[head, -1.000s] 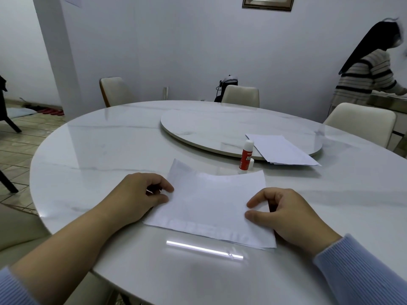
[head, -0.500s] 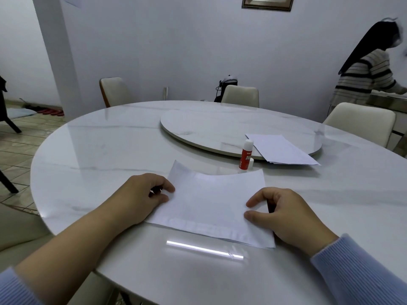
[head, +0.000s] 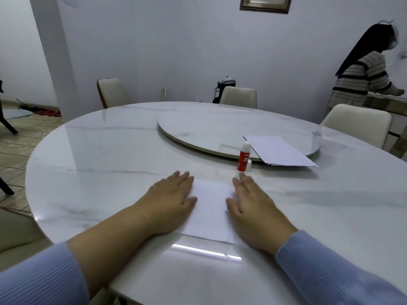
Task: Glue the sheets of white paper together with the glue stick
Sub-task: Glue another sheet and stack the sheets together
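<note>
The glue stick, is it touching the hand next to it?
Apart. The head view shows bare table between the glue stick and the right hand fingertips.

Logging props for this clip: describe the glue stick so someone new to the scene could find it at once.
On the round marble table, look just in front of the raised turntable, beyond the right hand. The glue stick stands upright there beside a stack of paper; its red label and white top set it apart from everything white around it.

left hand flat, right hand flat
</note>
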Demonstrator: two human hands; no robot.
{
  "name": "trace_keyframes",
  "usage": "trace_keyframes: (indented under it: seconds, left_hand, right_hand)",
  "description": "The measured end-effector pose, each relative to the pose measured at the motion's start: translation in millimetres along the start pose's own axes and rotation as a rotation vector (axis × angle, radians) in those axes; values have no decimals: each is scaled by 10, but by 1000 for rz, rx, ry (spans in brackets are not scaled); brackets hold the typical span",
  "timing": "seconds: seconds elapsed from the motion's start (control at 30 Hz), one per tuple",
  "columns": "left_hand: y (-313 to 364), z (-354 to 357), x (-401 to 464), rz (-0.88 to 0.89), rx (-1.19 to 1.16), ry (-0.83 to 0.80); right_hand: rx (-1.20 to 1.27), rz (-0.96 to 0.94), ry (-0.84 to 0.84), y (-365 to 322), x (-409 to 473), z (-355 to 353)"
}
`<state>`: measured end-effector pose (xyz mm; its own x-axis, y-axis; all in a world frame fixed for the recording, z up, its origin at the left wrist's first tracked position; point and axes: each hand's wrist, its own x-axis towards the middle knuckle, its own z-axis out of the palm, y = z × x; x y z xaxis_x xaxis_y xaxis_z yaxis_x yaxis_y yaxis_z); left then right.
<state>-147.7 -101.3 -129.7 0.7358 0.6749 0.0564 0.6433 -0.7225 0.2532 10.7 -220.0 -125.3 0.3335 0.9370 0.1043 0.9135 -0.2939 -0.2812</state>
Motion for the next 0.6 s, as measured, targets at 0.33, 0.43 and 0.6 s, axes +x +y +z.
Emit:
trace_keyframes:
  seconds: [0.33,0.43,0.6]
  left_hand:
    - [-27,47,0,-37,77,-83]
    - [-50,18,-12,-28,56,-86]
    - [3,14,-16,-43,42,-63]
  right_hand:
    - [-146,159,-174,97,-14,69]
    - [-183,193,-185,149,-54,34]
    - [-89,348,37,320,-18,-78]
